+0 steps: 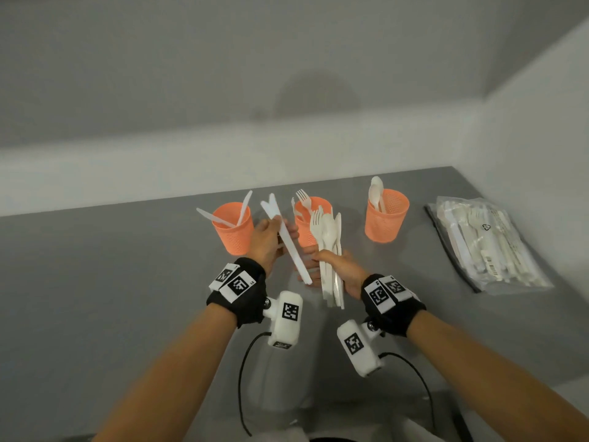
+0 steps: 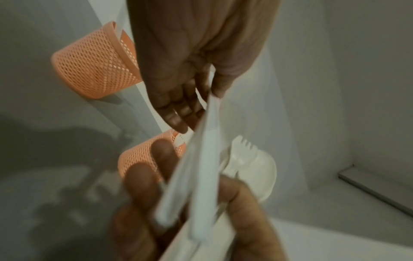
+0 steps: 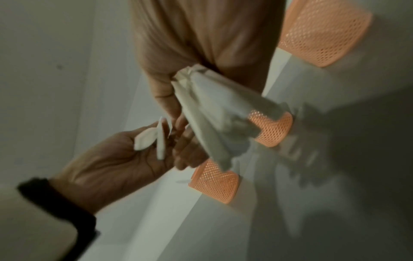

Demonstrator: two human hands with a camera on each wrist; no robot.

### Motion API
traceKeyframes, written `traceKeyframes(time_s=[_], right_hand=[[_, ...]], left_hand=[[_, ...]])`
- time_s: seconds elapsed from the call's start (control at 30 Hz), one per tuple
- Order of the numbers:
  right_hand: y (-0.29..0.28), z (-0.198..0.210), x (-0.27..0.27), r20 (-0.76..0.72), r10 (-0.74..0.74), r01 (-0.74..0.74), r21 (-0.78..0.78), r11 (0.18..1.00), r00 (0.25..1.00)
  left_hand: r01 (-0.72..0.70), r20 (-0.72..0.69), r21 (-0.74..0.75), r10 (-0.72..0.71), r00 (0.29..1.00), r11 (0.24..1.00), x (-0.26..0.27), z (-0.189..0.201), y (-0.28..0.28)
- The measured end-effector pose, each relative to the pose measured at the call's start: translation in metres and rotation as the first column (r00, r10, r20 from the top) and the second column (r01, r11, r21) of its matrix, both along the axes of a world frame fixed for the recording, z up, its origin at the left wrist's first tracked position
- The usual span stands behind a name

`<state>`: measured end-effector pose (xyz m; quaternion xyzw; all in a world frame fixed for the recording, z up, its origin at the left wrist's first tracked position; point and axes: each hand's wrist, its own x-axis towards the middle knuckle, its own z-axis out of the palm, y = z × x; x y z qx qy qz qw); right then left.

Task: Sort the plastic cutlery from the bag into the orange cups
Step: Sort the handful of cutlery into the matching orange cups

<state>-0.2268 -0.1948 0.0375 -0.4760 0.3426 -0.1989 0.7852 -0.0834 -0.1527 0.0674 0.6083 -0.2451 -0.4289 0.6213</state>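
Left hand [image 1: 266,240] pinches two knives [image 1: 288,240], drawn for the left cup [image 1: 234,229]; right hand [image 1: 339,269] grips the unsorted bundle [image 1: 330,250] as supply.

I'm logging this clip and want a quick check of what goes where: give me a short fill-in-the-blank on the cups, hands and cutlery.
1. The left hand holds two white ____.
2. The right hand grips a bundle of mixed cutlery in front of the ____ of the three orange cups.
3. The right cup holds only ____.
4. The clear bag lies on the grey table, to the ____ of the cups.

Missing words: knives; middle; spoons; right
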Motion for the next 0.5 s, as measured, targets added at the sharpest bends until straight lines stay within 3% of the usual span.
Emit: traceKeyframes(time_s=[0.1, 0.17, 0.23, 0.3, 0.4, 0.5], right_hand=[[0.003, -0.006, 0.008, -0.100, -0.124, 0.108, -0.153, 0.982, 0.987], [0.006, -0.009, 0.012, -0.117, -0.141, 0.115, -0.201, 0.973, 0.983], [0.008, -0.010, 0.014, -0.102, -0.105, 0.088, -0.160, 0.983, 0.989], [0.008, -0.008, 0.015, -0.051, -0.038, 0.034, -0.064, 0.997, 0.998], [0.008, 0.003, 0.018, 0.013, 0.165, -0.165, 0.036, 0.986, 0.986], [0.009, 0.015, 0.021, 0.048, 0.340, -0.344, 0.121, 0.931, 0.939]], left_hand=[[-0.096, -0.074, -0.028, 0.093, 0.993, 0.995, 0.019, 0.002, -0.002], [-0.082, -0.053, -0.018, 0.081, 0.995, 0.996, 0.028, 0.001, -0.002], [0.014, 0.068, 0.008, -0.015, 0.998, 1.000, 0.030, 0.000, -0.001], [0.204, 0.171, 0.037, -0.208, 0.963, 0.978, 0.025, -0.003, 0.002], [0.503, 0.114, 0.014, -0.501, 0.858, 0.864, 0.012, -0.005, 0.005], [0.547, 0.022, -0.007, -0.547, 0.837, 0.837, 0.002, 0.001, 0.004]])
